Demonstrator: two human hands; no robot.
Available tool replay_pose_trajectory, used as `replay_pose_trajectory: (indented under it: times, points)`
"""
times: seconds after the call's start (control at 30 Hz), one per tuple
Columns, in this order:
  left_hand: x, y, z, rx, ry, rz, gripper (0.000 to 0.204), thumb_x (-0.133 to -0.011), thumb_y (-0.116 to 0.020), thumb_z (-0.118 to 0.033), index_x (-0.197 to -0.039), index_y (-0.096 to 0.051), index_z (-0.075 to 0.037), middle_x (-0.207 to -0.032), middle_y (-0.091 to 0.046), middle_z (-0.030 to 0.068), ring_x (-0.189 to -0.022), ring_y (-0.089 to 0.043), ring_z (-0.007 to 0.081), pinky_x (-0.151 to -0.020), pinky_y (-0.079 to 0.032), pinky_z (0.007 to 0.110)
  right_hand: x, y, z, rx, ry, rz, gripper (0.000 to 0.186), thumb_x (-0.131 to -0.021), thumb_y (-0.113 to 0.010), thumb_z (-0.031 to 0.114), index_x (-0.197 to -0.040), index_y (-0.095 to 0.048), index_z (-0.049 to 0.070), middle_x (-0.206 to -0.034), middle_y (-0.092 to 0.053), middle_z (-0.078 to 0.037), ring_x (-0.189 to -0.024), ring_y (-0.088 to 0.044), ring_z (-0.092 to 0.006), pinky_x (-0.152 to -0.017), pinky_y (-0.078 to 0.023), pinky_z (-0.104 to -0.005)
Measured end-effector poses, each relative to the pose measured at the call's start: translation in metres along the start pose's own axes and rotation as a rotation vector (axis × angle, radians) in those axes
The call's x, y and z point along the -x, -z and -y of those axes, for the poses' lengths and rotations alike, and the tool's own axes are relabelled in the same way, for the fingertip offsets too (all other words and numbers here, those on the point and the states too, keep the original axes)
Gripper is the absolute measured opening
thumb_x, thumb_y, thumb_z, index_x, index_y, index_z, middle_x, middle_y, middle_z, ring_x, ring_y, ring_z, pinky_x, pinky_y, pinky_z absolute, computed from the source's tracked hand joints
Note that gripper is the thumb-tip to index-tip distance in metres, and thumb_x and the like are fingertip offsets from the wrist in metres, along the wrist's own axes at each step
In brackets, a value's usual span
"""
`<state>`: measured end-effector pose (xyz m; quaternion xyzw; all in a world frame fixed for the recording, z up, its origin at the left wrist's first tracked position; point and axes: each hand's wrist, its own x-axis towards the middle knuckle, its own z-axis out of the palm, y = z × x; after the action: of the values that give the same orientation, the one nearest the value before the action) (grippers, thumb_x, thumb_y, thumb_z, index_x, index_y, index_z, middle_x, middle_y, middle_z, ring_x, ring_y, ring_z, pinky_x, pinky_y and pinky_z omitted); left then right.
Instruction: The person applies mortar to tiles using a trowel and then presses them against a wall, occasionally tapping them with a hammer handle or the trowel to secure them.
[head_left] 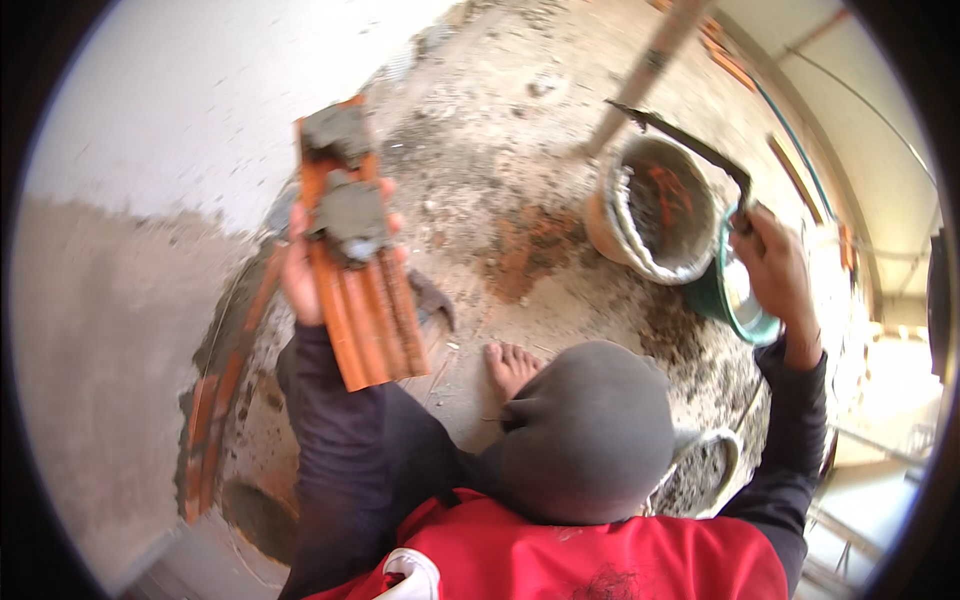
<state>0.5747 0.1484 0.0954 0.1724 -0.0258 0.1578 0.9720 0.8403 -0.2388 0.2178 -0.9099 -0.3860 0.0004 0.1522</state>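
Note:
My left hand [300,272] is wrapped round the sides of an orange ribbed clay brick [372,330], holding it up off the ground. Two lumps of wet grey mortar [350,212] sit on the brick's upper half. Over on the right, my right hand [778,268] is closed round the handle of a trowel [695,150]. Its dark blade reaches out above a mortar-crusted bucket [603,228], which has grey and orange stuff inside. Directly below that hand stands a green bucket [703,293], partly hidden by it.
A low row of bricks [228,385] in mortar runs along the wall [110,300] at left. A pole [650,75] rises beyond the buckets. Another container of mortar [735,450] stands near my right arm. My bare foot [512,368] rests on the debris-strewn floor [450,180].

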Motion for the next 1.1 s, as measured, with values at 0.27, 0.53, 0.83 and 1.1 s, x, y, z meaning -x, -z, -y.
replay_pose_trajectory:
  times: [0.27, 0.53, 0.83, 1.1]
  points:
    - [-0.010, 0.009, 0.017, 0.000, 0.145, -0.081, 0.062, -0.104, -0.040, -0.050, -0.154, -0.030, -0.015, -0.147, -0.037, 0.0213, -0.114, -0.052, 0.0346, -0.088, -0.054, 0.050, -0.033, -0.025, -0.061, 0.630, -0.223, 0.595, 0.022, -0.089, -0.063, 0.022, -0.086, -0.072, 0.003, -0.079, -0.071, -0.014, -0.077, -0.071, -0.0304, -0.071, -0.055, -0.0419]
    - [-0.006, 0.006, 0.016, -0.012, 0.116, -0.122, 0.066, -0.104, -0.041, -0.050, -0.156, -0.023, -0.012, -0.146, -0.038, 0.0189, -0.116, -0.052, 0.0317, -0.088, -0.053, 0.048, -0.042, -0.094, -0.053, 0.547, -0.091, 0.521, 0.022, -0.087, -0.059, 0.018, -0.089, -0.078, 0.007, -0.090, -0.075, -0.014, -0.087, -0.074, -0.0278, -0.072, -0.057, -0.0402]
    - [-0.029, 0.017, 0.051, 0.082, 0.186, -0.068, 0.068, -0.101, -0.051, -0.047, -0.155, -0.026, -0.014, -0.145, -0.037, 0.0205, -0.116, -0.052, 0.0338, -0.092, -0.054, 0.050, -0.048, -0.086, -0.053, 0.464, -0.098, 0.748, 0.024, -0.085, -0.060, 0.015, -0.099, -0.077, 0.005, -0.102, -0.075, -0.015, -0.098, -0.072, -0.0304, -0.080, -0.058, -0.0415]
    - [-0.117, 0.037, 0.193, 0.260, 0.444, 0.027, 0.060, -0.103, -0.040, -0.052, -0.143, -0.043, -0.007, -0.132, -0.052, 0.0258, -0.101, -0.062, 0.0354, -0.092, -0.052, 0.051, -0.046, -0.089, -0.043, 0.460, -0.039, 0.722, 0.025, -0.084, -0.061, 0.013, -0.100, -0.078, 0.004, -0.101, -0.075, -0.015, -0.096, -0.073, -0.0296, -0.078, -0.058, -0.0399]
